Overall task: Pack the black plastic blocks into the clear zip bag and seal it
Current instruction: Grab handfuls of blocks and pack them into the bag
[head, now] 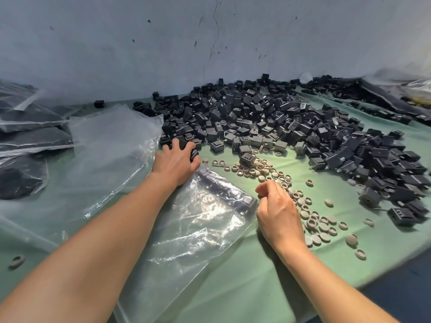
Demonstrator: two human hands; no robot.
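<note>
A: How is the left hand posed?

B: It is stretched forward with the forearm nearly straight, palm down, at the near edge of the heap of black plastic blocks. The fingers are curled over a few blocks, which appear to be gripped.

A: And the right hand?

B: It is bent at the wrist and held just beside the clear zip bag. The fingers are curled nearly closed; whether the bag's edge is pinched cannot be told.

A: Where is the bag?

B: It is laid flat on the green table cover between the two hands. A row of blocks is seen inside it. Grey round caps are scattered beside the right hand.
</note>
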